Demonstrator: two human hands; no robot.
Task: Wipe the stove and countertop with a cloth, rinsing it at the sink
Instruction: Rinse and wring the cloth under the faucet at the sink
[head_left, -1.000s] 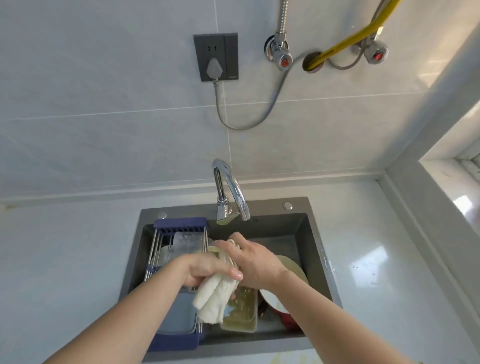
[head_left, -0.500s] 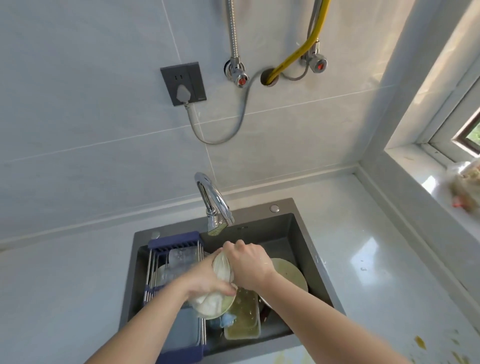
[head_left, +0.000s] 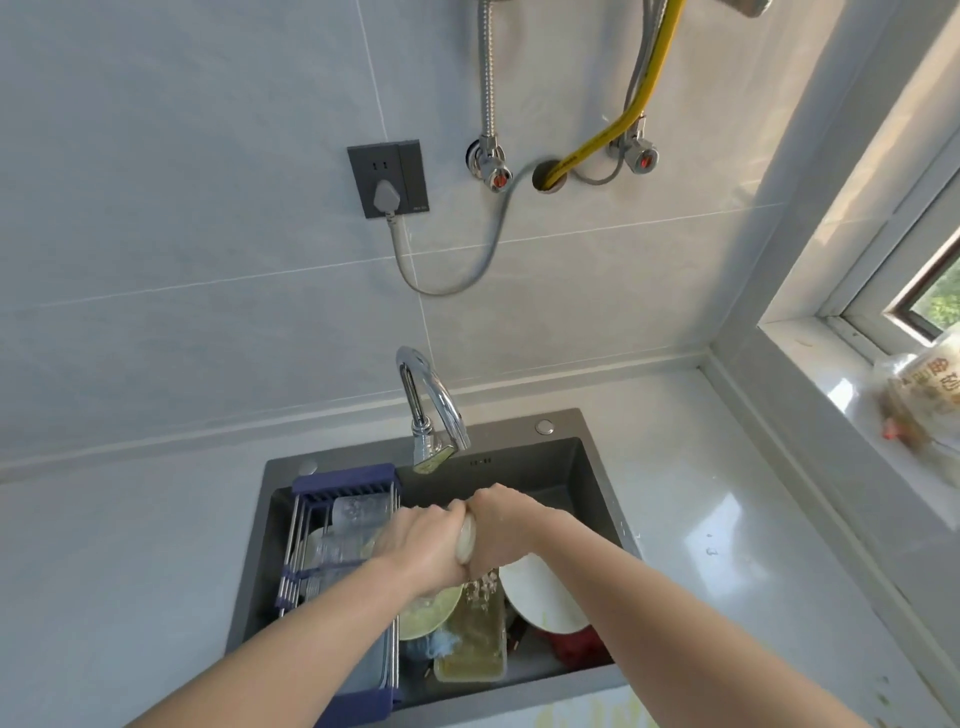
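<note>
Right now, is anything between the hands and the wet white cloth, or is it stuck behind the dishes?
Nothing visible is in the way. The left hand and right hand both squeeze the rolled white cloth directly, above the dark grey sink. The dirty dishes lie below it, not between.

The bag (head_left: 930, 395) on the windowsill shows "金".

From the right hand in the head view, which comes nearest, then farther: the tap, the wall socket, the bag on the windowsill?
1. Tap, just behind the right hand, over the sink.
2. Wall socket, higher up on the tiles.
3. Bag, far right on the sill.
</note>
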